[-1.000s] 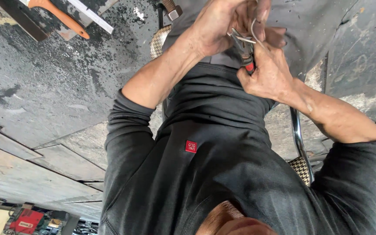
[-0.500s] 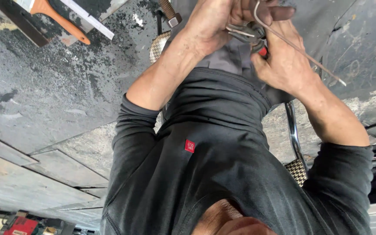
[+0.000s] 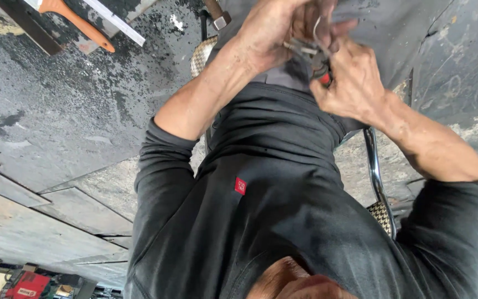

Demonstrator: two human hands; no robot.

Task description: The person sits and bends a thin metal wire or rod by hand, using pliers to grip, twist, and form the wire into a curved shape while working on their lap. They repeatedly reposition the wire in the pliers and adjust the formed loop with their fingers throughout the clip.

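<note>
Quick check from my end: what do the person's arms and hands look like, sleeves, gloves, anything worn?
Both hands are bare: no gloves, rings or watch show. The left hand and right hand look grimy and veined. Both arms wear a dark charcoal long-sleeved top, with the left sleeve and right sleeve pushed up near the elbows, leaving the forearms uncovered. A small red square tag sits on the top.

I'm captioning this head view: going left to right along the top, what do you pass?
Orange-handled brush → white flat strip → hammer head → left hand → red-handled metal pliers → right hand.
</note>
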